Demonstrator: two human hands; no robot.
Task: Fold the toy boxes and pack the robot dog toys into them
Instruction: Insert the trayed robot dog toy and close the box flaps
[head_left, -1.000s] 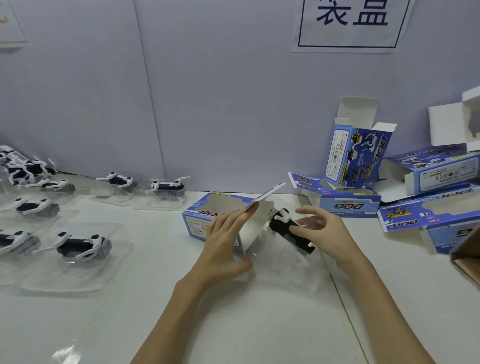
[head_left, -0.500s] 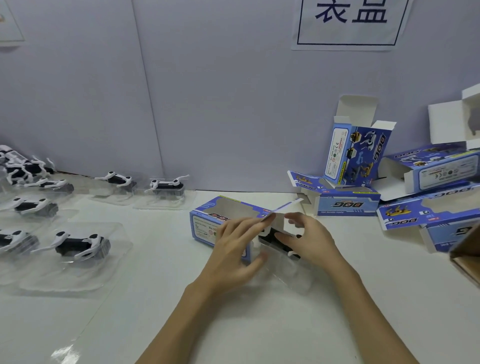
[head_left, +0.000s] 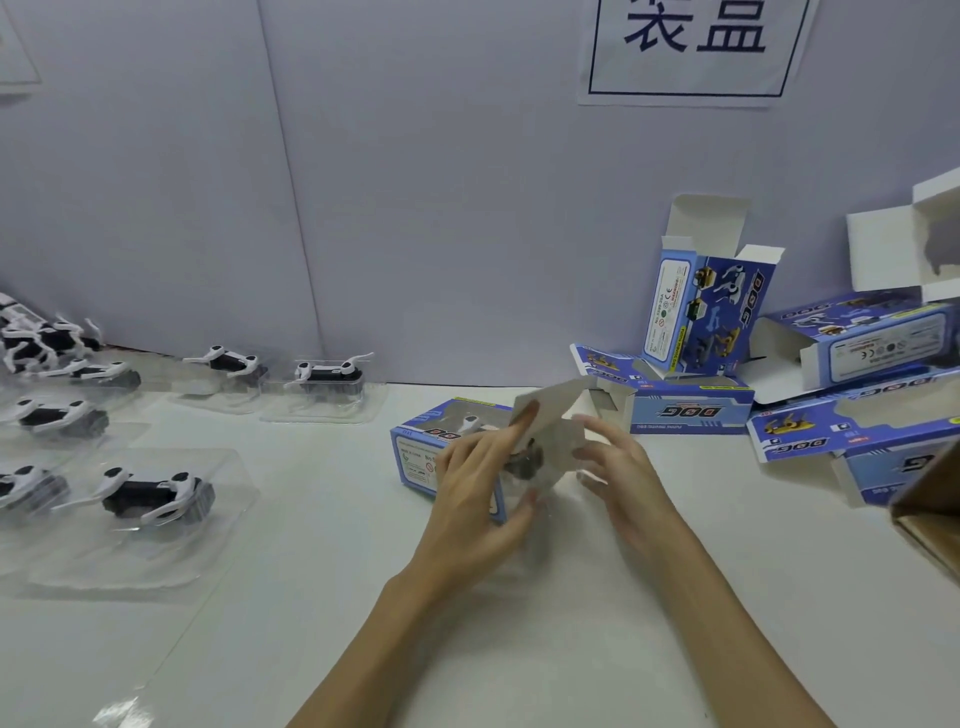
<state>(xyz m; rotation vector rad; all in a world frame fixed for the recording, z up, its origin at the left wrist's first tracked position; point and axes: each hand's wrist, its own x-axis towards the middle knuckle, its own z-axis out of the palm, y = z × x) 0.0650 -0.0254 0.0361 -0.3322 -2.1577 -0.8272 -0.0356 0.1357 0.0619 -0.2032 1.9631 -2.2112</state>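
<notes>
White worktop is carrying a blue printed cardboard toy box (head_left: 423, 447) lying on its side near the middle, toward the back edge. The left hand (head_left: 480, 486) is gripping the box's open near end, fingers lifting its pale flap (head_left: 545, 410). The right hand (head_left: 621, 467) is hovering just beside the opening, fingers loosely spread and holding nothing. A black-and-white robot dog toy (head_left: 524, 460) in clear plastic is sitting in the mouth, blurred and mostly hidden behind the fingers.
</notes>
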